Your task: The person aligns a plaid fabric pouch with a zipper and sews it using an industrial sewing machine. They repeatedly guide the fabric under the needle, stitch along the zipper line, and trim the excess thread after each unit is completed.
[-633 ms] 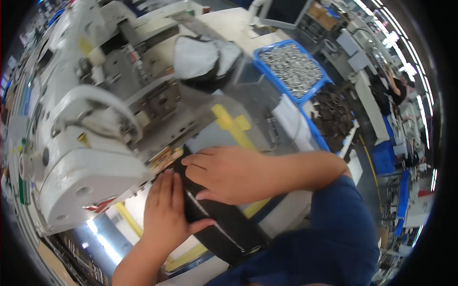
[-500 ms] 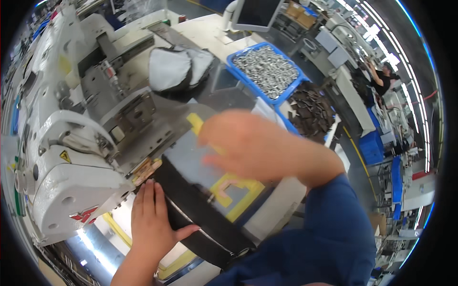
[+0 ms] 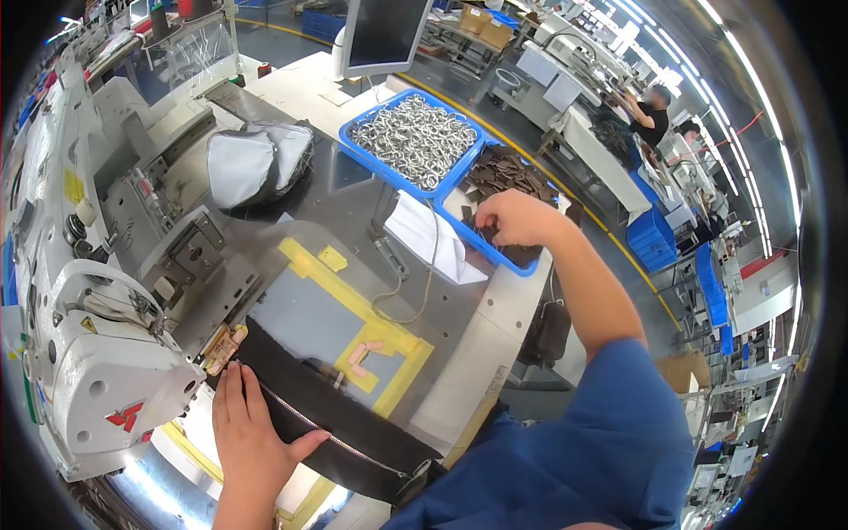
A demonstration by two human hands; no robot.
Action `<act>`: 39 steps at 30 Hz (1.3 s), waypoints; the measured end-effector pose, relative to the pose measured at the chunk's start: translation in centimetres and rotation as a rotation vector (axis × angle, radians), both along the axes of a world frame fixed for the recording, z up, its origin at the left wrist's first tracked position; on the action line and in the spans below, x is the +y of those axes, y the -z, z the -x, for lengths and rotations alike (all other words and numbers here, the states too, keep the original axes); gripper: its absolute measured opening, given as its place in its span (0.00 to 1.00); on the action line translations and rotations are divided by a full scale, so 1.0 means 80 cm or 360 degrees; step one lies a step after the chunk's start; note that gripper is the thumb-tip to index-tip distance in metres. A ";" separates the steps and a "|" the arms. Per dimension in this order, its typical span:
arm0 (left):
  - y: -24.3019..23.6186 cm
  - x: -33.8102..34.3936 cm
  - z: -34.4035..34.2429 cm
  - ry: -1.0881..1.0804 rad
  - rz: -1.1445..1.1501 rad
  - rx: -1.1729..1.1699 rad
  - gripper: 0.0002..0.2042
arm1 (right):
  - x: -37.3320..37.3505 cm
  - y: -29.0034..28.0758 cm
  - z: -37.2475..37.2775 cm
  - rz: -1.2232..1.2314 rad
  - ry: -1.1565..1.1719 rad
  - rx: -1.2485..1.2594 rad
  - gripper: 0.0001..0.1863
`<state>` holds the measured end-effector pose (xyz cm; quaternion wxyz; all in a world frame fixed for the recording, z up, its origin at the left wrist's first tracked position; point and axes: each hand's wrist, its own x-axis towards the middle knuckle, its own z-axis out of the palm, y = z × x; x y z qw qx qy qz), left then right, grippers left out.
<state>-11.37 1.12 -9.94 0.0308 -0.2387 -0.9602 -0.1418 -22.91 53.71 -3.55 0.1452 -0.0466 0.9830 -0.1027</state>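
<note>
My left hand lies flat, thumb spread, on a long black fabric piece with a metal zipper along it. Its fingertips are close to a small wood-coloured block beside the sewing machine's head. My right hand is stretched out to the far right, over a blue tray of dark brown flat tabs. Its fingers are curled together among the tabs; whether one is between them I cannot make out.
A blue tray heaped with metal rings adjoins the tab tray. Grey-white padded pieces lie behind the yellow-taped plate. A small cutter with a cord and white paper lie near the trays. A monitor stands behind.
My right hand has moved from above the taped plate out to the tab tray. The view has shifted, while my left hand stays flat on the black fabric piece.
</note>
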 end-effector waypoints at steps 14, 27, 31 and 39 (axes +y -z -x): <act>-0.011 -0.003 -0.001 0.0075 -0.0050 0.0080 0.54 | -0.099 -0.036 0.008 0.0519 0.0176 0.0420 0.12; -0.009 0.000 -0.008 0.0197 -0.0076 0.0167 0.42 | -0.409 0.069 0.028 0.0720 -0.1684 0.0924 0.09; -0.010 -0.001 -0.007 0.0192 -0.0075 0.0182 0.41 | -0.410 0.073 0.019 0.0697 -0.1790 0.1044 0.11; -0.006 -0.002 -0.006 0.0216 -0.0079 0.0173 0.39 | -0.409 0.072 0.016 0.0655 -0.1821 0.0900 0.10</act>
